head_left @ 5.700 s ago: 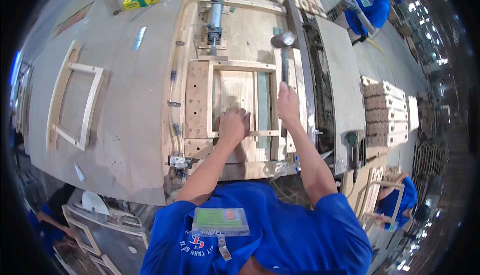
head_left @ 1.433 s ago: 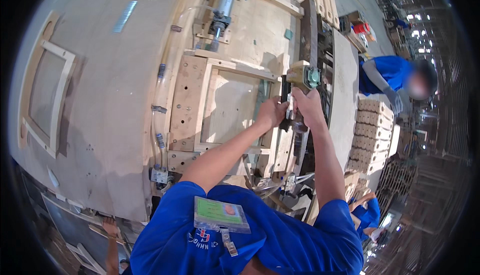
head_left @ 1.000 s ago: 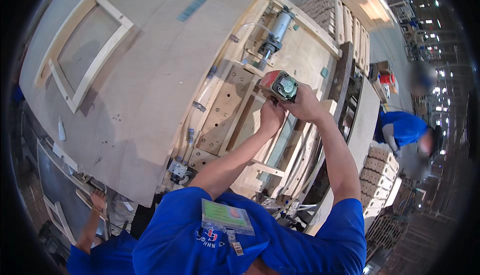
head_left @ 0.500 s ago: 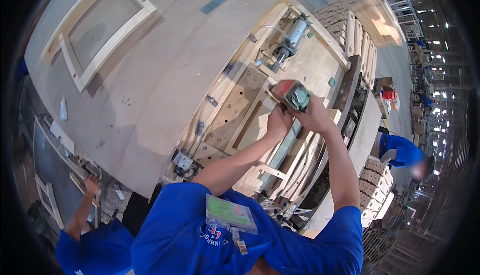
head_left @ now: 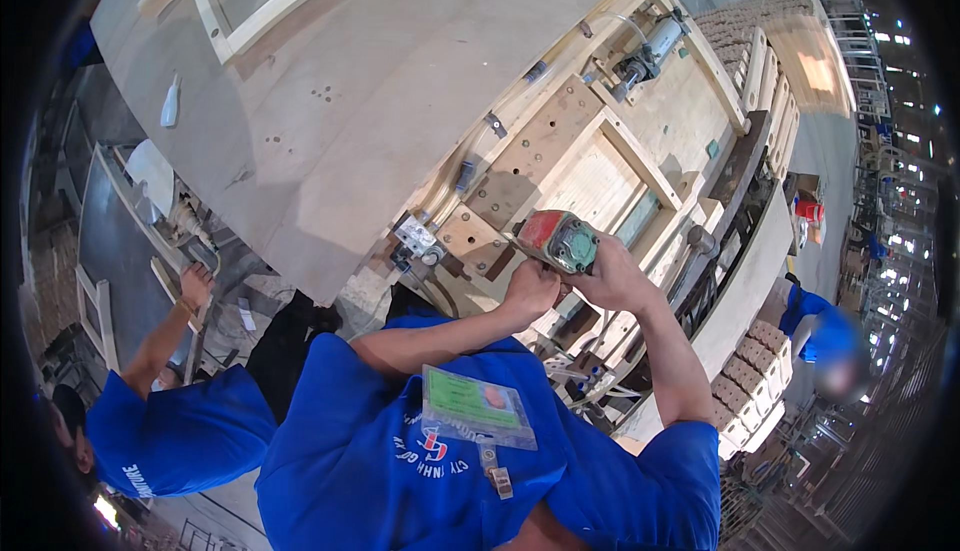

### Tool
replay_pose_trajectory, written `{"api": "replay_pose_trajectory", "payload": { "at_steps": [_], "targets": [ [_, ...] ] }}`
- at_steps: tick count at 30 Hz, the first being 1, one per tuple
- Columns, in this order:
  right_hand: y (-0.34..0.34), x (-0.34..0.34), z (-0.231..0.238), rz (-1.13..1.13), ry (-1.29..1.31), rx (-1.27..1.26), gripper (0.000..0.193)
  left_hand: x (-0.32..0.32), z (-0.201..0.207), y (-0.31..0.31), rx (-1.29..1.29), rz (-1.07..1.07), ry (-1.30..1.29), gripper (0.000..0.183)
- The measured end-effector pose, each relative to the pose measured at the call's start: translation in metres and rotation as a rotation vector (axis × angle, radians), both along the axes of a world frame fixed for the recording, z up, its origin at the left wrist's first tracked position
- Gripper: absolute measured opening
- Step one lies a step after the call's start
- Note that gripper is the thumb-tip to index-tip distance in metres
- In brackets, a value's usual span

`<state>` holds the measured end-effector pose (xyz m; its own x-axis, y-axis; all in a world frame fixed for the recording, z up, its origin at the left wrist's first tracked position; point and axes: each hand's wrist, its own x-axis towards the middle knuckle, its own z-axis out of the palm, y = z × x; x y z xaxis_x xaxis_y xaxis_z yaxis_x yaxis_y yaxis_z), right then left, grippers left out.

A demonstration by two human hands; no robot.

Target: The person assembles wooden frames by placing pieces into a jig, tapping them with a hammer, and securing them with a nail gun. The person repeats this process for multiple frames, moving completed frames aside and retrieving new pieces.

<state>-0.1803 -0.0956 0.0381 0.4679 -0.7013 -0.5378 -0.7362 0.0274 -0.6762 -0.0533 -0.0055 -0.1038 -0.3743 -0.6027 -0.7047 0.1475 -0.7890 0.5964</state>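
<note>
The right hand (head_left: 612, 277) grips one red-and-green power tool (head_left: 556, 238), shifted from the far end of a pale rectangular wooden frame (head_left: 640, 159) to its near end, so work centres there; the left hand (head_left: 530, 293) curls beside the tool (contents hidden). A second frame (head_left: 282, 11) lies on the grey surface (head_left: 330, 161).

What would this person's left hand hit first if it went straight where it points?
Likely the right hand, close beside it on the red-and-green power tool; depth, and whether the hands already touch, is unclear.
</note>
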Motion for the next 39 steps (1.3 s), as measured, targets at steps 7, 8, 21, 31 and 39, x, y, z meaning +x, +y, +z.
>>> {"api": "replay_pose_trajectory", "payload": {
  "at_steps": [7,8,21,31,39],
  "targets": [
    [-0.001,0.011,0.008,-0.017,0.032,-0.003,0.054,-0.01,-0.029,0.012,-0.015,0.071,-0.007,0.029],
    [0.0,0.011,0.009,-0.024,0.041,-0.002,0.054,-0.011,-0.033,0.014,-0.035,0.066,-0.018,0.031],
    [0.172,-0.088,0.118,-1.108,-0.255,0.037,0.04,0.18,0.134,-0.041,-1.142,-0.005,-0.69,0.025],
    [0.313,-0.263,0.061,-1.114,0.872,-0.545,0.045,0.152,0.087,0.005,-1.214,-0.161,-0.748,0.021],
    [0.342,-0.297,0.01,-1.198,1.141,-0.384,0.064,0.079,0.102,-0.012,-1.707,-0.614,-0.808,0.034]
  ]
}}
